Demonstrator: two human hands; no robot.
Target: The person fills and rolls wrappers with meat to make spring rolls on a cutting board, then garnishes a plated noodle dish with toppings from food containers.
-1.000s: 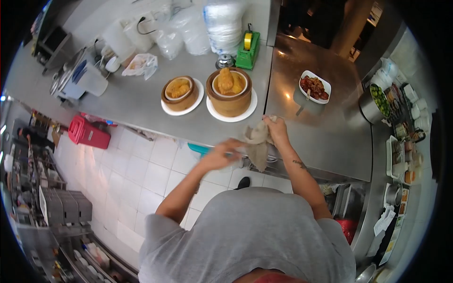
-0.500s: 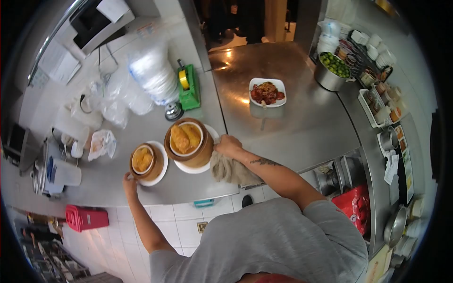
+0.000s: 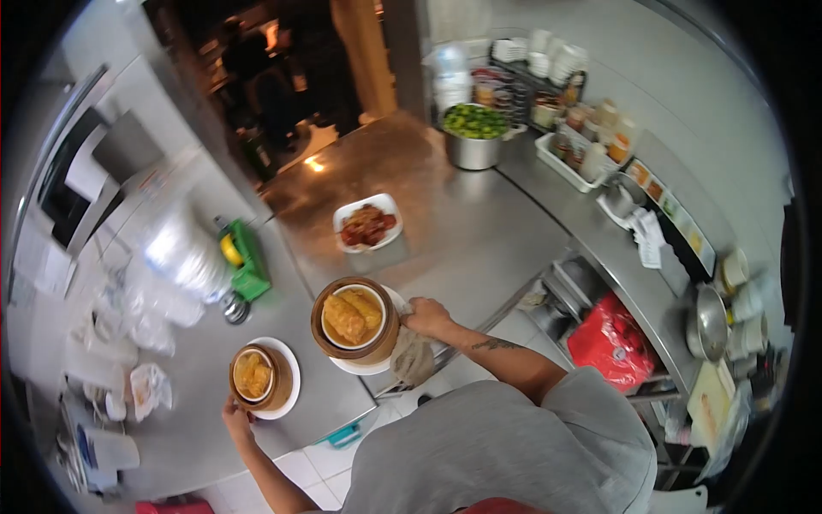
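Observation:
My left hand [image 3: 238, 421] is closed at the near left edge of a white plate [image 3: 294, 377] bearing a small bamboo steamer [image 3: 280, 390]. A white bowl of golden-brown food [image 3: 253, 377] sits inside it. My right hand [image 3: 428, 318] grips the right edge of another white plate [image 3: 396, 300], with a beige cloth [image 3: 414, 358] hanging beneath the hand. That plate carries a larger bamboo steamer [image 3: 384, 338] holding a bowl of golden-brown rolls [image 3: 351, 317]. Both plates are over the steel counter; whether either is lifted is hard to tell.
A square white dish of dark red food [image 3: 366, 224] lies ahead on the steel counter [image 3: 462, 257]. Left of it are a green scale [image 3: 248, 264], a bell [image 3: 234, 307] and plastic bags. A pot of green vegetables [image 3: 475, 137] and a condiment basket [image 3: 582, 158] stand at the back right.
The view has turned right. The larger steamer's plate has moved right to the counter seam, along with my right hand and the cloth. The gap between the two plates has widened.

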